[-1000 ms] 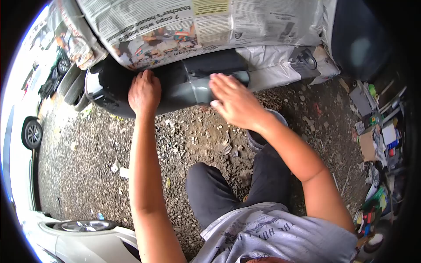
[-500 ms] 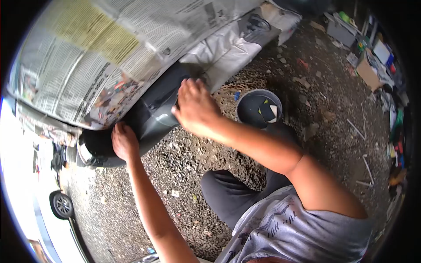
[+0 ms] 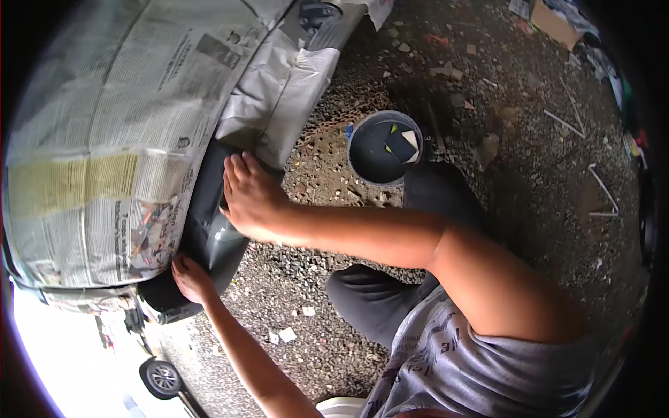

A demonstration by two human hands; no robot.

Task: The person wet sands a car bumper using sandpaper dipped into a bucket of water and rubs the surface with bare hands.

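A dark grey car bumper (image 3: 217, 240) runs along the edge of a car body covered in newspaper (image 3: 139, 90). My right hand (image 3: 254, 198) lies flat on the bumper's upper part, its fingers stretched out and the thumb apart. Whether something thin is under that palm is hidden. Lower down, my left hand (image 3: 193, 280) rests with its fingers over the bumper near the newspaper's edge, and nothing shows in it. A glossy, wet-looking patch lies on the bumper between the two hands. Silvery sheeting (image 3: 279, 90) covers the part beyond my right hand.
A round dark bucket (image 3: 362, 171) stands on the gravel (image 3: 286, 292), with flat dark and white pieces in it. My bent knees are close to it. Thin white strips (image 3: 605, 189), a cardboard box (image 3: 554, 26) and scraps lie to the right. A car wheel (image 3: 162, 378) shows at lower left.
The camera view has turned and shifted, so the car stands more upright at the left. Both hands remain on the bumper, the right one still flat.
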